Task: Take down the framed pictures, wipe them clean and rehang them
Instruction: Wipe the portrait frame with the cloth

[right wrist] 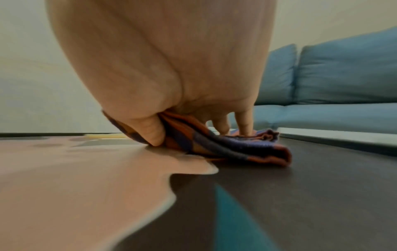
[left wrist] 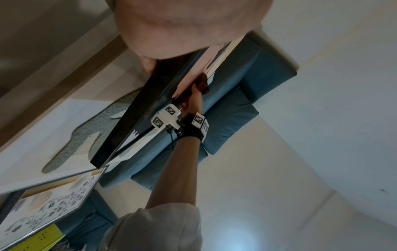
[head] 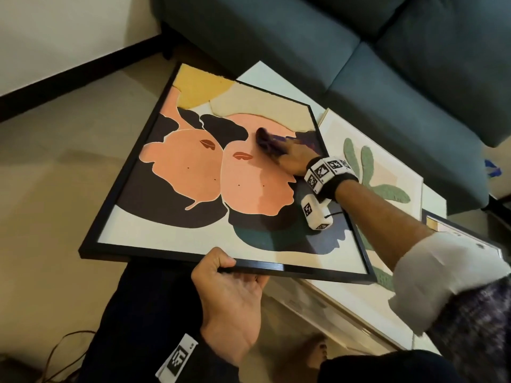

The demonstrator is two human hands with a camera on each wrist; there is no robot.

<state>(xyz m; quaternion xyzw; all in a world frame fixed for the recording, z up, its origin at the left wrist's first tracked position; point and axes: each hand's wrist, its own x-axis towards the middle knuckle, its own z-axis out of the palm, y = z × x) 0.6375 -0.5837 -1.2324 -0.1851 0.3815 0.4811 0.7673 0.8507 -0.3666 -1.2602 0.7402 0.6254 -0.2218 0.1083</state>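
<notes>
A large black-framed picture [head: 193, 175] with pink, black and cream shapes lies tilted over the white table, its near edge raised. My left hand [head: 229, 294] grips the near frame edge, thumb on top, fingers underneath. My right hand [head: 293, 156] holds a crumpled purple and orange cloth [head: 266, 140] against the glass near the far right side. In the right wrist view the thumb and fingers [right wrist: 244, 124] pinch the cloth [right wrist: 225, 147] onto the picture [right wrist: 86, 178]. The left wrist view shows the frame edge [left wrist: 133, 122] and the right hand [left wrist: 195, 100] on the glass.
A second picture with a green plant shape [head: 381, 172] lies on the white table [head: 271, 78] under the big frame. A third frame [head: 453, 230] sits at the right. A blue-green sofa [head: 387, 51] runs behind. Beige floor [head: 55, 175] lies to the left.
</notes>
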